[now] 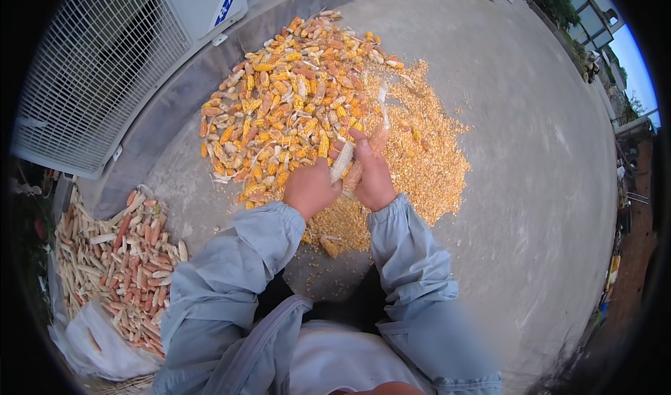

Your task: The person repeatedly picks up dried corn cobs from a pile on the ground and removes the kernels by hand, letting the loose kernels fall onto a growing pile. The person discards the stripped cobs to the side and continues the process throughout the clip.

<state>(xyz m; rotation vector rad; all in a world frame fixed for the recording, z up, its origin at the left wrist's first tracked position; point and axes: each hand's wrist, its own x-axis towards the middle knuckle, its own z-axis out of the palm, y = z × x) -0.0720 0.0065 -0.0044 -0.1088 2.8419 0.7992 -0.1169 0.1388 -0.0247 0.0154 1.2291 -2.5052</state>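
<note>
My left hand (pixel 313 189) is closed around the lower end of a whitish corn cob (pixel 342 162) that looks mostly stripped. In my right hand (pixel 376 179) lies a reddish corn cob (pixel 353 177), pressed close beside the whitish one. Both hands meet above the front of a heap of yellow corn ears (pixel 293 96), many of them partly bare. Loose corn kernels (pixel 430 169) spread to the right of the heap and beneath my hands. The fingertips of my left hand are hidden behind the cobs.
At the lower left, bare corn cobs (pixel 126 269) form a second pile beside a white plastic sack (pixel 105 342). An air-conditioner outdoor unit (pixel 105 54) stands at the upper left. Grey concrete floor (pixel 534 159) extends to the right.
</note>
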